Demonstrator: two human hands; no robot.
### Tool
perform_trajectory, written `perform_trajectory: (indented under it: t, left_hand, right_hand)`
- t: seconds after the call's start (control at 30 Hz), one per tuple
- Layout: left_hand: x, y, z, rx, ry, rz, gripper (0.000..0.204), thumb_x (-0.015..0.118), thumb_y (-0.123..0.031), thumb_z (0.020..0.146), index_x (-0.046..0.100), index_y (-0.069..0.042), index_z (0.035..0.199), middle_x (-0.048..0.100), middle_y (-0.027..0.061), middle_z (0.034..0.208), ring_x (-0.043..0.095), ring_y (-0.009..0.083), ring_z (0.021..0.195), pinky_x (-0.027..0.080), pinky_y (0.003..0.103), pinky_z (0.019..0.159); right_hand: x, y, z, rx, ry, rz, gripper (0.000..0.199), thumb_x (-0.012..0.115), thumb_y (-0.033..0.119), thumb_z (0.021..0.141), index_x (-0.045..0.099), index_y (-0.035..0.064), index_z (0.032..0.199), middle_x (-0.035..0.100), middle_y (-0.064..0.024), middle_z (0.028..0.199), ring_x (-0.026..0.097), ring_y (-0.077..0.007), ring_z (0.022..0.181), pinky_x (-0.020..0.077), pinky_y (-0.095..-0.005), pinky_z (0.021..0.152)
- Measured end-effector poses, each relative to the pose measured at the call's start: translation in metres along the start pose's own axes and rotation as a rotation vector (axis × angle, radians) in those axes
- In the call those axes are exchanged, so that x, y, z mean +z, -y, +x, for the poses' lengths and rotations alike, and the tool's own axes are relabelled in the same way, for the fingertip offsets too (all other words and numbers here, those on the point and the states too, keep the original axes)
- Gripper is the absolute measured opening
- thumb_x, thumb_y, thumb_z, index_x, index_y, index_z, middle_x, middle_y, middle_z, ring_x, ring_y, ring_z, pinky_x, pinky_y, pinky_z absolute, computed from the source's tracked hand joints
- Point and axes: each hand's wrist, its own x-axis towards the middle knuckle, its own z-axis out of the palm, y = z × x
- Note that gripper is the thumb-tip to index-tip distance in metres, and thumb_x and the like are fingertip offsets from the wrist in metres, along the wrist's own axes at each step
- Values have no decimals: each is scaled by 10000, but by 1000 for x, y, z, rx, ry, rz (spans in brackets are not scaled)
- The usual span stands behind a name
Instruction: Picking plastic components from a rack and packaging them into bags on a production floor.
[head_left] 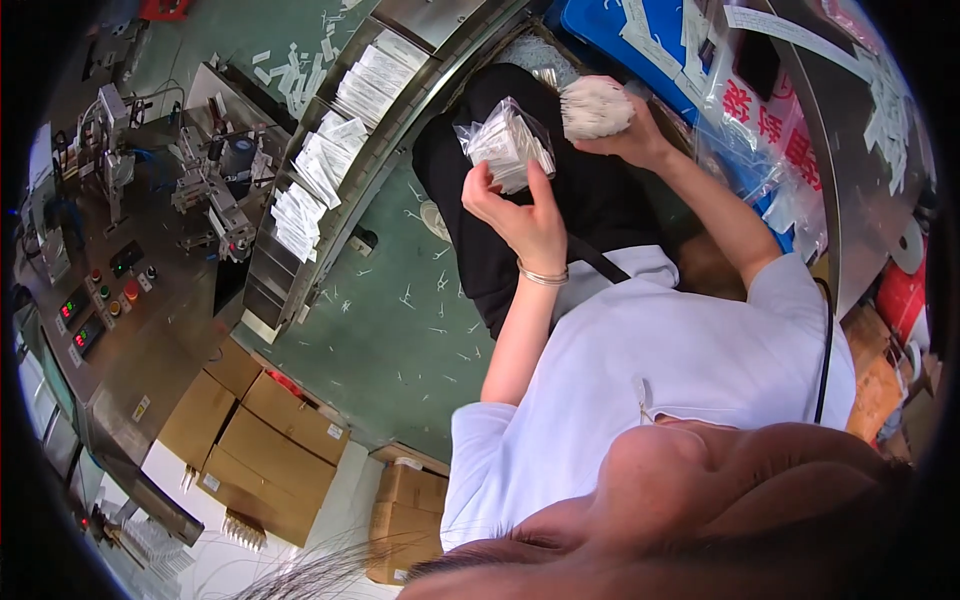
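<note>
My left hand, with a bracelet at the wrist, is closed around a clear plastic bag packed with slim white packets. The bag rests over my black-clad lap. To the right of it, my right hand grips a thick bundle of slim white packets, their ends fanned toward the bag. A small gap lies between bundle and bag. What the slim packets contain is too small to make out.
A metal trough with piles of white packets runs along the left. Beyond stands a machine with a button panel. At right are a blue bin and printed plastic bags. White scraps litter the green floor; cardboard boxes stand lower left.
</note>
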Motion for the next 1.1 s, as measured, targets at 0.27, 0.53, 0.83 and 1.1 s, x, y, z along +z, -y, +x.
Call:
perform_trajectory:
  t: [0.27,0.53,0.83,1.1]
  left_hand:
    - [29,61,3,-171,133,55,133,545,-109,876,516,15,913,542,112,848,511,239,807,418,339,768]
    - [28,89,-2,-366,42,-606,135,510,-118,909,515,14,880,568,59,798,493,112,656,433,249,625]
    - [18,92,-14,-351,-87,-423,134,495,-114,918,494,12,871,537,57,772,492,139,670,428,271,632]
    - [12,79,-8,-4,-88,-142,122,482,-86,903,455,16,841,480,140,770,491,292,706,417,366,650]
  right_hand:
    - [21,23,24,-65,2,-291,543,775,104,628,520,64,1106,620,-88,997,616,-269,902,493,-339,790]
    - [71,16,31,-470,114,-576,395,678,124,658,540,82,1026,603,-67,891,605,-266,814,488,-343,715]
    - [72,1,29,-825,315,-933,249,576,167,741,538,77,970,537,-89,987,544,-257,883,443,-369,766]
    - [71,2,31,-852,430,-1130,280,558,197,741,540,50,979,533,-104,967,542,-273,894,444,-372,743]
